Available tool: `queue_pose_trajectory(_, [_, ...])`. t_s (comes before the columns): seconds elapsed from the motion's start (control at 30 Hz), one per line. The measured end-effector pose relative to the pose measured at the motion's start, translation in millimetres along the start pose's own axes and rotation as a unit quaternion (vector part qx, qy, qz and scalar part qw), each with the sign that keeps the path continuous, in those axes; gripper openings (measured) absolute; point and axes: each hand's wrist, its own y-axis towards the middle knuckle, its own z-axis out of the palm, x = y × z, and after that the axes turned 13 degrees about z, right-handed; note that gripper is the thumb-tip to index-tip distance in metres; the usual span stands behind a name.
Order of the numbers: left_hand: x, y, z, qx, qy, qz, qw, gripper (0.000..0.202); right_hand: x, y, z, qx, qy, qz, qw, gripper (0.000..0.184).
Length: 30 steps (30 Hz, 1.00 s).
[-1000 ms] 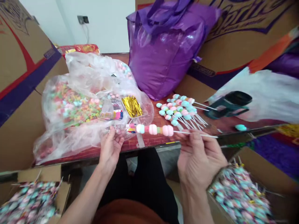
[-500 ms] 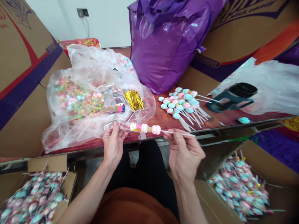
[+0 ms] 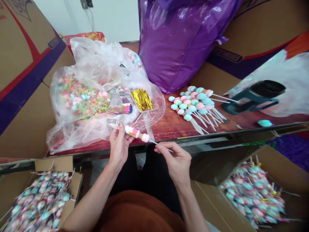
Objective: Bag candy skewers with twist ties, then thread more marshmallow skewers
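Observation:
My left hand (image 3: 118,145) pinches a clear plastic sleeve (image 3: 115,123) at the table's near edge. A candy skewer (image 3: 137,133) with pink and pastel pieces lies partly inside that sleeve. My right hand (image 3: 175,160) grips the skewer's thin white stick (image 3: 159,146) between thumb and fingers. A pile of bare candy skewers (image 3: 193,103) lies to the right on the red-brown table (image 3: 169,125). A tray of gold twist ties (image 3: 143,99) sits just beyond my hands.
A clear bag of loose coloured candy (image 3: 79,100) covers the table's left. A purple bag (image 3: 183,42) stands behind. A teal tool (image 3: 256,95) lies at the right. Cardboard boxes of wrapped skewers sit at lower left (image 3: 36,203) and lower right (image 3: 253,193).
The skewer has slid leftward into the sleeve, so fewer candy pieces show. My right hand has moved left and closer to my left hand. The camera has tilted down slightly.

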Motion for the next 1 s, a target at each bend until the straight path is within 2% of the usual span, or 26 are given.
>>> queue_pose_trajectory(0.1, [2.6,-2.1,0.5,0.023,0.002,0.012,1.0,0.04,0.7,-4.3,-2.7,0.073,-0.147,-0.034,0.986,0.017])
queue_pose_trajectory(0.17, [4.7,-4.8,1.8,0.048,0.009,0.007,0.999,0.04,0.8,-8.3,1.7,0.107,-0.198,-0.076,0.971,0.021])
queue_pose_trajectory(0.27, [6.2,-8.5,3.1,0.079,0.026,-0.019,0.996,0.041,-0.8,-14.3,14.6,0.138,-0.216,-0.141,0.956,0.023])
queue_pose_trajectory(0.37, [3.7,-6.7,1.7,0.089,0.032,-0.036,0.995,0.044,-2.1,-18.4,22.5,0.132,-0.204,-0.159,0.957,0.021])
queue_pose_trajectory(0.57, [1.7,-4.5,-1.9,0.142,0.037,-0.071,0.987,0.041,0.5,-24.1,29.3,0.153,-0.142,-0.014,0.978,0.024])
queue_pose_trajectory(0.63, [4.4,-9.2,-0.8,0.166,0.039,-0.086,0.982,0.038,-0.1,-24.2,39.5,0.119,-0.116,-0.012,0.986,0.027])
queue_pose_trajectory(0.73, [4.3,-13.5,0.2,0.169,0.035,-0.093,0.981,0.037,-2.7,-23.4,52.0,0.074,-0.086,-0.013,0.993,0.028])
queue_pose_trajectory(0.8, [0.6,-12.8,-0.6,0.164,0.037,-0.087,0.982,0.037,-3.8,-24.5,51.7,0.091,-0.083,0.009,0.992,0.025])
queue_pose_trajectory(0.9, [-4.4,-11.2,-2.3,0.177,0.049,-0.077,0.98,0.035,-3.1,-28.5,41.6,0.157,-0.075,0.063,0.983,0.026])
queue_pose_trajectory(1.0, [-2.0,-14.9,-2.2,0.197,0.051,-0.095,0.975,0.035,-2.1,-30.8,36.6,0.167,-0.049,0.086,0.981,0.031])
